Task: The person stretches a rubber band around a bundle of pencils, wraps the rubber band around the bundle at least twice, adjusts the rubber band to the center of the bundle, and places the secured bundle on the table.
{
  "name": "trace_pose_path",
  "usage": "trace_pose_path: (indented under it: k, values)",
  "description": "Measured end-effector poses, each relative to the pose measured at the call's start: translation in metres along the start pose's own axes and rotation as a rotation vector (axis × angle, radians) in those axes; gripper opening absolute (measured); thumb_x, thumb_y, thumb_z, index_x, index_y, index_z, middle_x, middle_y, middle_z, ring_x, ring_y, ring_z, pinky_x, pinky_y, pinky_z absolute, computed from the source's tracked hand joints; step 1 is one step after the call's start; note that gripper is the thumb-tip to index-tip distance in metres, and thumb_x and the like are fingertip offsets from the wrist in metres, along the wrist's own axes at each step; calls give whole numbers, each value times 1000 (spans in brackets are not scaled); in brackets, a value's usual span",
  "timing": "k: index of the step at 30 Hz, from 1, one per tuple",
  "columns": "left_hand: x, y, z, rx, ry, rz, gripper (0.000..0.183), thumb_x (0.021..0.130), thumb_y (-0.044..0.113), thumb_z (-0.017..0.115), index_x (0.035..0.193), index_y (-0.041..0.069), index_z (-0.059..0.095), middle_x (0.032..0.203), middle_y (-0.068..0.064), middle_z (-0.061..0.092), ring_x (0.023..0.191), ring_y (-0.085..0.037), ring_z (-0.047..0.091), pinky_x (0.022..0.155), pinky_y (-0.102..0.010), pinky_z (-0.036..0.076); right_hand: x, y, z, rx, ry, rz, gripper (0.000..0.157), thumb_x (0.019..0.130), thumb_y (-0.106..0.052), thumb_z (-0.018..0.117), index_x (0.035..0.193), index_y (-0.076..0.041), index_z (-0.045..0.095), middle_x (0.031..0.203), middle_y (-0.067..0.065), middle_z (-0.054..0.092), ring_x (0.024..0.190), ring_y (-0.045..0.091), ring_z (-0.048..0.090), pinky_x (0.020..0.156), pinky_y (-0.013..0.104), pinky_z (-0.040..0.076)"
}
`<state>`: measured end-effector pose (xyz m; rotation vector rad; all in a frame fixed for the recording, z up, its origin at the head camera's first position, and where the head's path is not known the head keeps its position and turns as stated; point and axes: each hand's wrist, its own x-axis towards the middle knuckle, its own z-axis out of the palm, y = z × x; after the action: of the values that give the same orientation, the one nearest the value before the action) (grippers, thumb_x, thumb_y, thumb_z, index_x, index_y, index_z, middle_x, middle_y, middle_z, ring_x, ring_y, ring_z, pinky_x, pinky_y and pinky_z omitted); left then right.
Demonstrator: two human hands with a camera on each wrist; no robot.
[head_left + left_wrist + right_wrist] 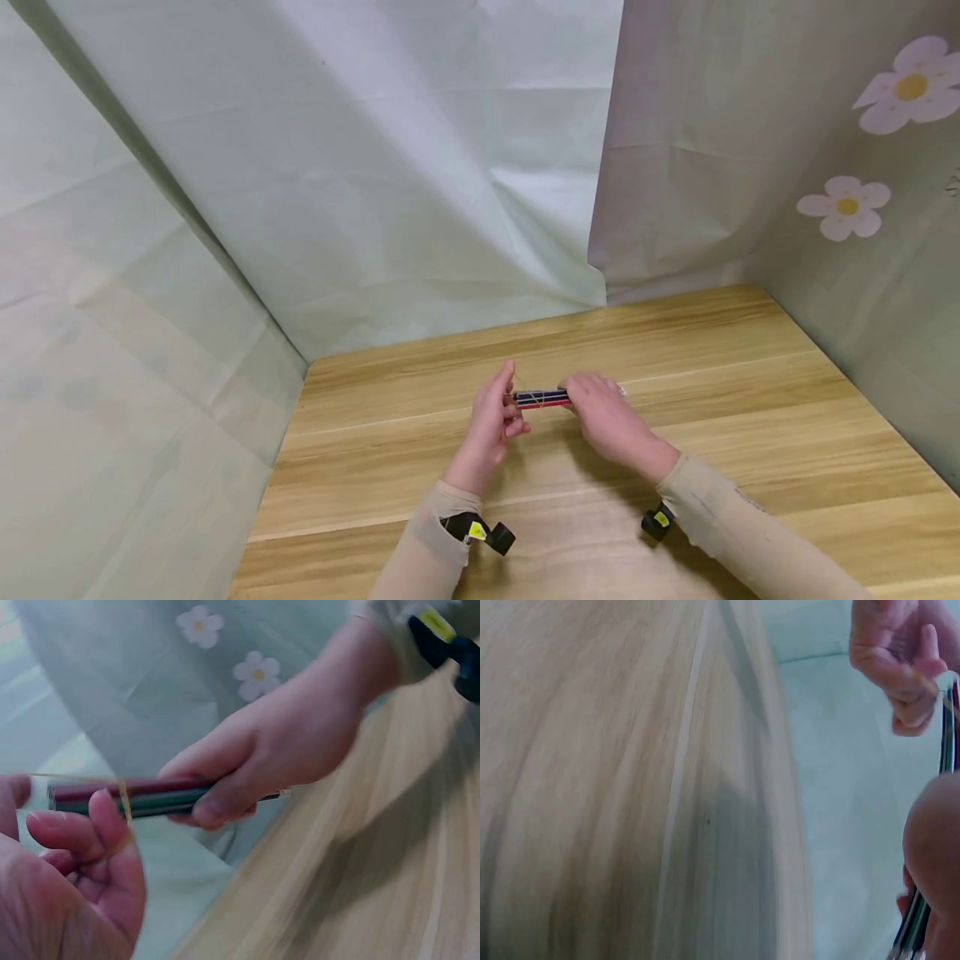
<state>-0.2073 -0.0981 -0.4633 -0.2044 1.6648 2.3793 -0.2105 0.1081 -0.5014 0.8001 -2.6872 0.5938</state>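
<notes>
Fingers (214, 808) on my right hand (609, 421) clamp slim red, green, dark sticks (553, 399); my curled left hand (491, 421) hooks thin yellow elastic (125, 798), best held taut.

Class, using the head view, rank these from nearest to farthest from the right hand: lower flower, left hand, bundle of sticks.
1. Bundle of sticks: gripped in the right hand.
2. Left hand: to the left, by the bundle's end.
3. Lower flower: up on the right-hand sheet.
</notes>
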Motion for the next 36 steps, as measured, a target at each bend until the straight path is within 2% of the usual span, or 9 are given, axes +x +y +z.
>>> trace_pose_path:
  k: [4,10,15,18,20,23,27,32,36]
  values:
    - [8,-4,-10,20,-39,-143,39,102,49,66,99,15,47,64,8,48,40,2,36,44,-17,43,0,-1,1,17,-13,-111,17,102,-3,66,118,-8,62,109,5,66,105,29,63,96,48,50]
    - [13,-20,-15,132,-148,-201,29,102,37,66,105,11,53,75,2,60,53,-5,54,46,-17,45,-3,-5,2,7,-44,-262,24,97,2,67,117,-11,63,108,1,65,106,25,61,99,47,49]
    - [12,-30,-18,117,-189,-171,14,104,23,61,100,11,65,77,2,65,59,-5,57,57,-22,54,-6,-4,4,77,-12,-206,20,100,0,65,117,-11,63,105,0,64,102,23,59,93,44,48]
    - [9,-33,-17,43,-181,-119,22,105,16,54,86,13,65,69,5,59,58,-6,57,65,-25,58,-7,-3,7,131,25,-107,12,104,-5,61,116,-10,61,105,2,65,101,24,60,93,46,48]
    - [5,-33,-15,42,-169,-24,28,104,11,50,77,13,58,64,4,51,57,-9,58,69,-29,59,-8,-1,10,156,56,-36,10,107,-8,59,117,-7,61,106,5,67,102,27,62,95,49,49]
    - [-3,-31,-8,176,-126,189,37,107,9,51,70,5,51,62,-4,51,59,-14,64,74,-31,58,-9,-1,11,175,87,66,12,110,-12,57,120,-5,60,111,9,70,106,31,64,98,53,50]
    - [-13,-30,1,567,-70,515,43,110,13,57,69,2,58,64,-6,60,62,-12,61,68,-26,50,-7,-5,11,159,100,147,10,110,-11,56,115,-4,59,107,11,69,102,31,65,93,54,52]
    - [-22,-29,3,1135,-143,910,13,99,10,69,87,11,69,81,3,63,72,-12,56,68,-29,48,-5,-7,11,95,83,209,5,107,-6,59,104,-3,57,90,8,59,84,28,59,78,51,54]
    - [-28,-29,2,1315,-199,1011,12,96,5,69,107,9,73,97,0,66,83,-16,63,77,-34,51,-6,-6,7,12,54,234,7,104,-3,60,101,-5,55,85,7,57,78,28,56,71,47,51]
